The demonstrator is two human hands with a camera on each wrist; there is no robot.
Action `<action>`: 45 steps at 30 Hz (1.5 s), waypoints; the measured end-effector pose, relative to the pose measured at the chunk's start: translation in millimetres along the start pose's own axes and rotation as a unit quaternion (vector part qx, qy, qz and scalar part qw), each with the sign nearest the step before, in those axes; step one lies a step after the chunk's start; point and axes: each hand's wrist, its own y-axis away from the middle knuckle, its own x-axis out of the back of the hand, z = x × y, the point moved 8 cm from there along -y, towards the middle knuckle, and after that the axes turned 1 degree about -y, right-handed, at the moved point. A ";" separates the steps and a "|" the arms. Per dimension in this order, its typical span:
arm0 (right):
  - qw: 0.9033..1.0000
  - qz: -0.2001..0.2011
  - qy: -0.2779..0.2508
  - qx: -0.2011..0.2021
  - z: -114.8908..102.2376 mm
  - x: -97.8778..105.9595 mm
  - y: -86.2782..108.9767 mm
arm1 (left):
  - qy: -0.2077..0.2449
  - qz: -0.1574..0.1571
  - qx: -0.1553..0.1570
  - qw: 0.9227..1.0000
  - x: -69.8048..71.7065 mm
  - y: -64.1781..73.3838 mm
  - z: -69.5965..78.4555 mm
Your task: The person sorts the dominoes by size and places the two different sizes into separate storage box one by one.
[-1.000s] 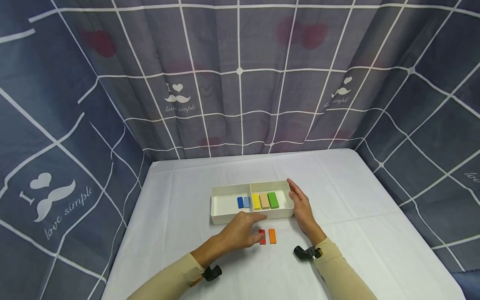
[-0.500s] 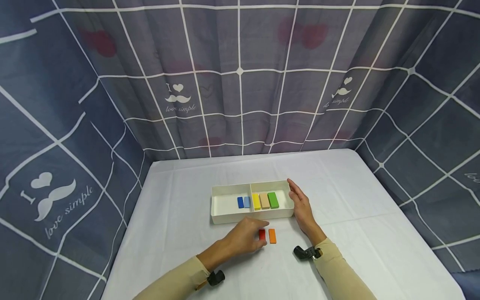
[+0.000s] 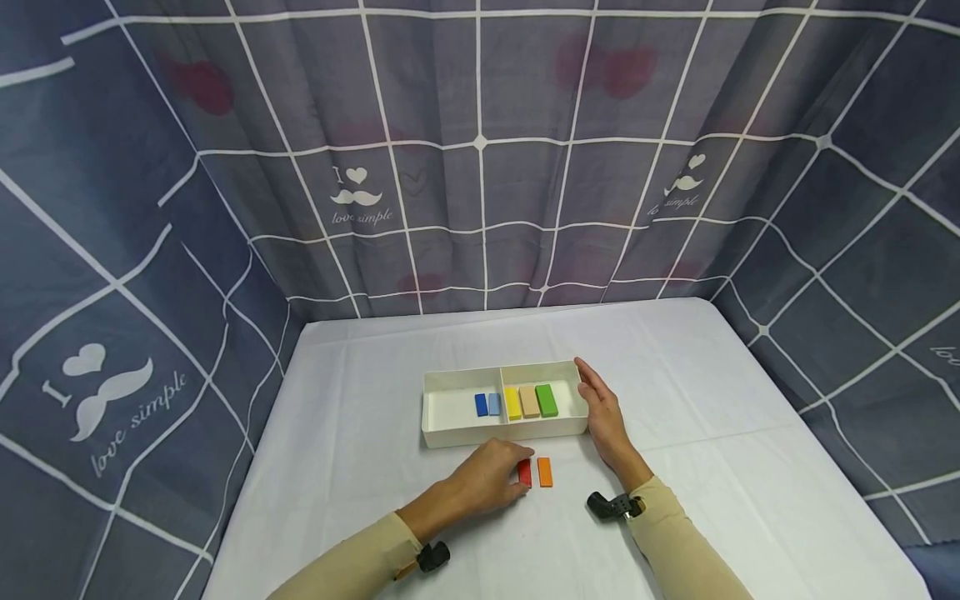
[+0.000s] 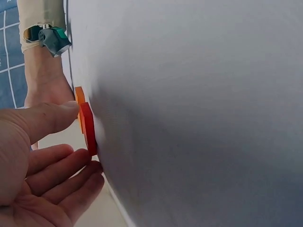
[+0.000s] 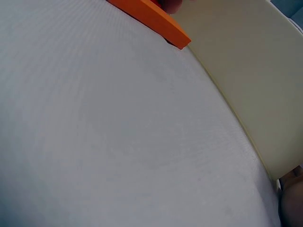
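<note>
My left hand [image 3: 487, 479] pinches a small red block [image 3: 524, 472] by its two ends. In the left wrist view the thumb is at one end of that red block [image 4: 89, 130] and the fingertips at the other, close to the cloth. Just right of it lies an orange block [image 3: 545, 472]. My right hand [image 3: 606, 421] rests along the right end of a white two-compartment box [image 3: 457, 437], fingers fairly straight. Part of the box's outer wall [image 5: 251, 80] fills the upper right of the right wrist view.
The box's left compartment holds a dark blue block [image 3: 481, 405] and a light blue block [image 3: 494, 404]. Yellow [image 3: 513, 403], tan [image 3: 529, 402] and green [image 3: 547, 401] blocks lie in the right one. A white cloth [image 3: 360, 400] covers the table; grid-patterned curtains [image 3: 420, 192] surround it.
My left hand has come down slightly, nearer me and to the right, and its thumb and fingers have closed on the red block's ends. The right hand and the box have stayed still.
</note>
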 end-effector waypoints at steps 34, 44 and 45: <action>1.000 0.002 -0.004 -0.005 1.4 -0.1 -1.6 | -0.019 0.007 -0.014 1.000 -4.1 2.6 -1.7; 1.000 0.003 -0.004 -0.005 -0.6 -0.7 -0.6 | 0.000 0.007 -0.018 1.000 7.6 2.3 0.2; 1.000 0.004 -0.004 -0.005 -0.6 -0.6 -0.7 | 0.000 0.010 -0.021 1.000 9.4 2.2 0.5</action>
